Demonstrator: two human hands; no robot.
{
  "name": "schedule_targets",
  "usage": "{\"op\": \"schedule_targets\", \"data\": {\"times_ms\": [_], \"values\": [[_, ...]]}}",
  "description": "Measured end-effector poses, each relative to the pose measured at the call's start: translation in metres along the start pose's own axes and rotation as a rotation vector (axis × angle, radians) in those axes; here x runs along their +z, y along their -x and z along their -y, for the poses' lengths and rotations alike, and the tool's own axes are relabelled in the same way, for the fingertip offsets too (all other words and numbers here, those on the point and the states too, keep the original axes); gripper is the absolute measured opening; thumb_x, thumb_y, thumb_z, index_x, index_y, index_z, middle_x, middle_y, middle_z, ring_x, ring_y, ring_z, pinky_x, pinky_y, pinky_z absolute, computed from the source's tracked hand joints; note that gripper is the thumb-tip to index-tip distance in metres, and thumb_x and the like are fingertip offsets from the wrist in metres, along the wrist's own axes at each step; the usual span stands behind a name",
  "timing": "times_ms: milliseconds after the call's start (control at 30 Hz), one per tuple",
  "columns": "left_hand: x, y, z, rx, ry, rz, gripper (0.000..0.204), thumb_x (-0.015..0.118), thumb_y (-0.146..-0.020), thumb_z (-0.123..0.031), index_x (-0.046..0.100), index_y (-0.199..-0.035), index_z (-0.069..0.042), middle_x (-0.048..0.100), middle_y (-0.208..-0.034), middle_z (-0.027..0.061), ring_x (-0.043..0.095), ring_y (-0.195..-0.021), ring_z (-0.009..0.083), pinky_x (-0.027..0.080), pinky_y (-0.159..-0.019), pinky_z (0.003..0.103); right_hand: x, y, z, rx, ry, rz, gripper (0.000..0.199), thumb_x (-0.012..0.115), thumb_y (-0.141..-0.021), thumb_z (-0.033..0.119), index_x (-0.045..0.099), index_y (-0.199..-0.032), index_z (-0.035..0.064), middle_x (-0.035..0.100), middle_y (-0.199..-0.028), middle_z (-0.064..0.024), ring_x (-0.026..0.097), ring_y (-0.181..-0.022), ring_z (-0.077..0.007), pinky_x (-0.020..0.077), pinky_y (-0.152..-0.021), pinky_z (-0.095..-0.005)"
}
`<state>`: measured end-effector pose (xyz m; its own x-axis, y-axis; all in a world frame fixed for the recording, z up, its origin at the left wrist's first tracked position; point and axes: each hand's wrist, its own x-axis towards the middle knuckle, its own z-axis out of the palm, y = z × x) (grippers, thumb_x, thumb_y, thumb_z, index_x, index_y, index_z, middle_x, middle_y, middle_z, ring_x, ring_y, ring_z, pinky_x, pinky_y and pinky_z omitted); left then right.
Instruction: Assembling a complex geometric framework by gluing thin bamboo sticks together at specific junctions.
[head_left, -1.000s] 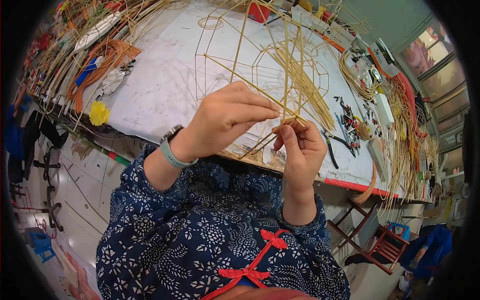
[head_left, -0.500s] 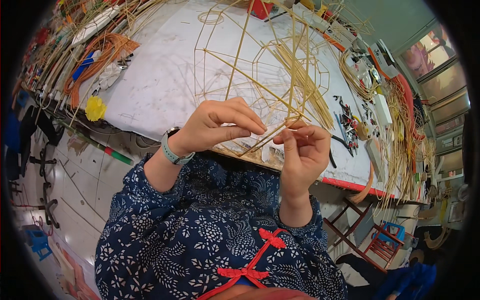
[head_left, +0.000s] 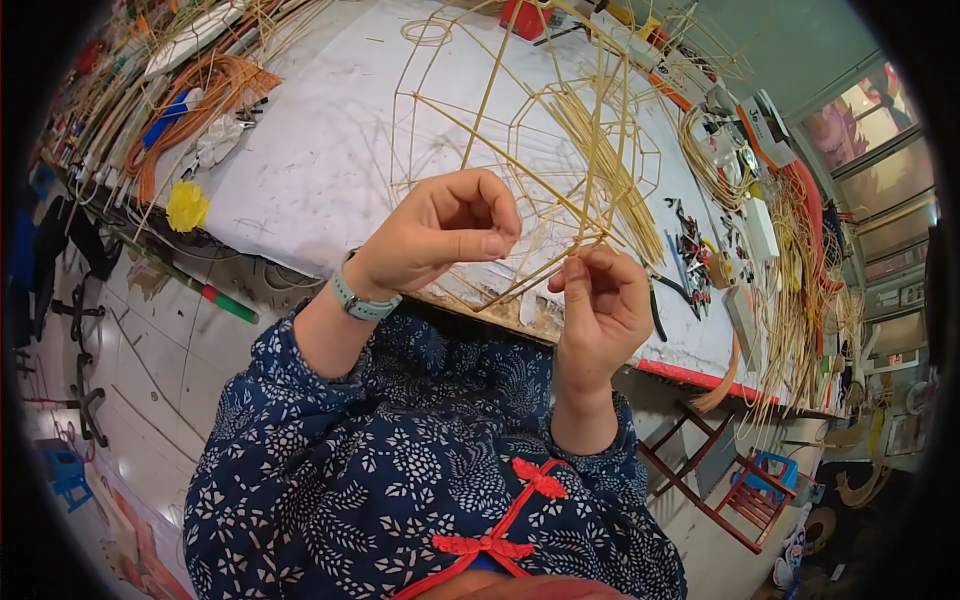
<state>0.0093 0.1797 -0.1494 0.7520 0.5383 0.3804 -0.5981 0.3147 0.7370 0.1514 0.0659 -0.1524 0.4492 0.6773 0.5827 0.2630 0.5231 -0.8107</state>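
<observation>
A lantern-like frame of thin bamboo strips [head_left: 487, 95] stands on the table in front of me, its near corner at the table's front edge. My right hand [head_left: 606, 305] pinches that corner between thumb and forefinger, where several strips meet. To the left of it, my left hand [head_left: 437, 232] hovers apart from the corner with its fingers curled and thumb close to the forefinger. Any thin thread or strip between those fingertips is too fine to make out. A pale green watch strap [head_left: 365, 303] circles my left wrist.
White paper covers the table [head_left: 300, 170]. Loose bamboo sticks [head_left: 612, 175] lie behind the frame. Pliers and small tools [head_left: 690, 250] sit to the right, near coiled strips [head_left: 705, 160]. Orange cord bundles [head_left: 205, 100] and a yellow flower-like piece [head_left: 187, 206] are at left. A wooden folding chair [head_left: 735, 480] stands lower right.
My left hand has pulled back and up from the frame's corner, and its fingers have curled in. The right hand keeps its pinch at the corner.
</observation>
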Motion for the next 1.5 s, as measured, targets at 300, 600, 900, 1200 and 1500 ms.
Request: {"op": "schedule_targets", "data": {"times_ms": [300,600,900,1200,1500], "values": [[0.004,0.002,0.002,-0.001,-0.735,0.091,0.01,0.057,-0.078,0.002,0.063,-0.085,0.0,0.061,-0.079,0.0056,0.054,-0.075,0.0145,0.044,-0.068,0.027,0.001,-0.001,-0.002,-0.058,0.052,-0.034,0.019,0.056,-0.08,-0.013,0.054,-0.097,-0.0042,0.05,-0.099,-0.0124,0.058,-0.069,-0.0134,0.0485,-0.063,-0.0214],[0.001,-0.02,0.004,0.164,-0.852,0.327,0.015,0.06,-0.073,0.001,0.065,-0.087,-0.003,0.062,-0.079,0.0078,0.057,-0.079,0.0204,0.046,-0.07,0.03,0.0,-0.003,0.004,-0.393,0.528,-0.002,0.015,0.057,-0.079,-0.012,0.06,-0.092,-0.0054,0.052,-0.097,-0.0125,0.058,-0.075,-0.0169,0.0503,-0.071,-0.0261],[0.022,-0.055,-0.003,0.78,-1.359,-0.041,0.011,0.064,-0.074,-0.004,0.066,-0.085,-0.003,0.06,-0.084,0.0073,0.057,-0.08,0.0189,0.046,-0.068,0.028,-0.014,0.003,-0.006,-0.181,0.108,-0.058,0.011,0.055,-0.083,-0.007,0.06,-0.092,-0.0058,0.057,-0.098,-0.0165,0.059,-0.082,-0.021,0.0507,-0.073,-0.0272],[0.046,-0.081,-0.002,-0.025,-0.876,0.374,0.016,0.069,-0.076,-0.007,0.065,-0.089,0.001,0.063,-0.085,0.0068,0.06,-0.072,0.0122,0.048,-0.062,0.024,-0.065,-0.02,-0.008,0.27,-0.665,-0.153,0.011,0.055,-0.086,0.002,0.056,-0.097,-0.0013,0.063,-0.087,-0.012,0.062,-0.077,-0.0199,0.0515,-0.072,-0.0292],[0.063,-0.093,0.023,-0.025,-0.954,0.408,0.013,0.066,-0.078,-0.007,0.067,-0.088,0.001,0.065,-0.077,0.0058,0.056,-0.064,0.0074,0.046,-0.057,0.022,-0.105,-0.06,0.029,0.429,-0.478,-0.052,0.016,0.047,-0.093,0.013,0.055,-0.104,0.0032,0.061,-0.082,-0.0067,0.061,-0.076,-0.0151,0.0501,-0.055,-0.021]]}}
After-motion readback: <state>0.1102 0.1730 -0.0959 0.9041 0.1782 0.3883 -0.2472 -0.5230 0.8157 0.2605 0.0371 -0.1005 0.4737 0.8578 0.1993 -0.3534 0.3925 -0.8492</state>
